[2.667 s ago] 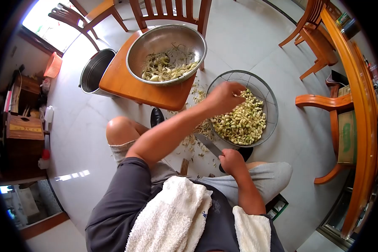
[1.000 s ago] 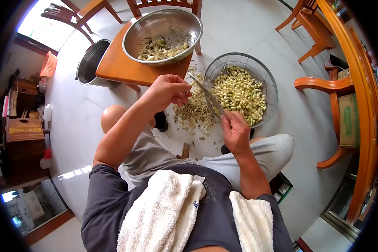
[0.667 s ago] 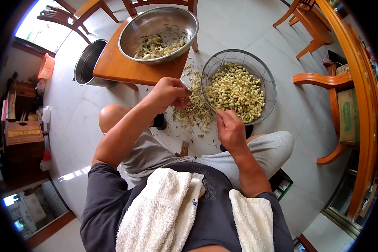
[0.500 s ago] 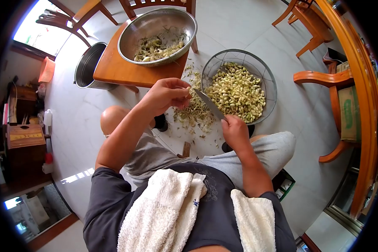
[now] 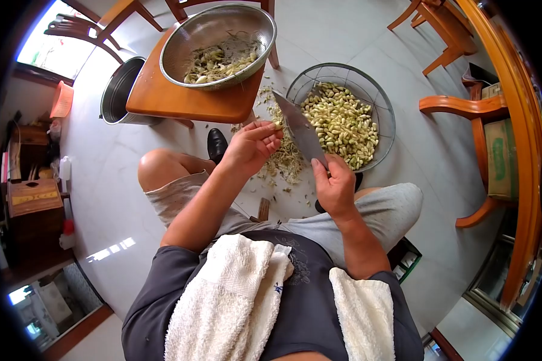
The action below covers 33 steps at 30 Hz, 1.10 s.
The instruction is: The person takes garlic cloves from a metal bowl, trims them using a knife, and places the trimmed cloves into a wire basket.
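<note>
Fingers, left hand (image 5: 254, 146): thumb and fingertips closed narrow on a small pale piece (image 5: 279, 127), mostly covered by the tips. Fingers, right hand (image 5: 336, 185): wrapped about the knife (image 5: 306, 133) at its handle end, thumb up by the heel of the blade.

Item, the blade: broad, grey, slanting up between the hands, just beside the left fingertips. Hazard, in my judgement: a slip off so small a piece could nick those fingertips, the more so if it is slick or turns in the pinch. Lesser hazard: a loose pinch, and the piece drops among the scraps (image 5: 286, 163) on the floor.

Item, one wire basket (image 5: 393, 114), round, on the floor beyond the right hand: a heap of pale green and cream cloves (image 5: 343, 126), bare mesh around them. A knock from the knife or a foot could jolt it.

Item, one metal colander (image 5: 173, 67), on the chair seat (image 5: 190, 103): whitish pieces tangled with stringy stalks (image 5: 220, 65). A bumped chair might shift it.

Item, one metal bucket (image 5: 109, 108), beside the chair: dark inside, contents I cannot tell.

Item, one orange basket (image 5: 62, 99), farther off: contents not visible from here.
</note>
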Each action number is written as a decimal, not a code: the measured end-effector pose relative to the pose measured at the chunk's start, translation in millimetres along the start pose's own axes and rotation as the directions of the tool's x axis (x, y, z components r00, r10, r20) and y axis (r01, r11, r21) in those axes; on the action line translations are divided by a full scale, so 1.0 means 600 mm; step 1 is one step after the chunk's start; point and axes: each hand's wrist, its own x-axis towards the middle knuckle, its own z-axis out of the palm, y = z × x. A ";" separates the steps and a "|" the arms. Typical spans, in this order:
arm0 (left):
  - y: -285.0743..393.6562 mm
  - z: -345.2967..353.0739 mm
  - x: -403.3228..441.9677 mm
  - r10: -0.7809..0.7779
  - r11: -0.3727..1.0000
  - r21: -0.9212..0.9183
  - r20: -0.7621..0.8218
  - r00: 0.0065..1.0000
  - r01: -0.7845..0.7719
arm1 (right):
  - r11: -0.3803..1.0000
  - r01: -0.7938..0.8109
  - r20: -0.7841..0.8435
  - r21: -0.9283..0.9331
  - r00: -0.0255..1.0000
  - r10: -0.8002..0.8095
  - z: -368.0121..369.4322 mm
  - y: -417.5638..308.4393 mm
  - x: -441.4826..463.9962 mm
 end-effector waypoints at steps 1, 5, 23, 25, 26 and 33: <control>-0.005 0.000 0.000 0.000 1.000 -0.001 -0.008 1.000 0.000 | 0.999 0.040 -0.009 -0.024 0.999 -0.040 0.001 0.000 0.000; -0.014 0.013 -0.006 0.037 0.999 0.034 -0.071 0.997 -0.034 | 0.989 0.118 -0.017 -0.090 0.993 -0.120 0.003 0.005 -0.002; -0.033 0.022 -0.016 0.257 0.949 0.241 -0.210 0.943 -0.205 | 0.937 0.190 0.096 -0.292 0.981 -0.169 0.008 0.004 -0.009; -0.030 0.024 -0.019 0.271 0.938 0.279 -0.219 0.937 -0.206 | 0.932 0.201 0.095 -0.301 0.979 -0.180 0.008 0.003 -0.009; -0.030 0.025 -0.020 0.279 0.932 0.299 -0.223 0.934 -0.207 | 0.930 0.206 0.094 -0.306 0.978 -0.186 0.008 0.003 -0.010; -0.030 0.015 -0.021 0.381 0.862 0.423 -0.179 0.907 -0.278 | 0.941 0.167 0.122 -0.295 0.983 -0.136 0.011 0.001 -0.015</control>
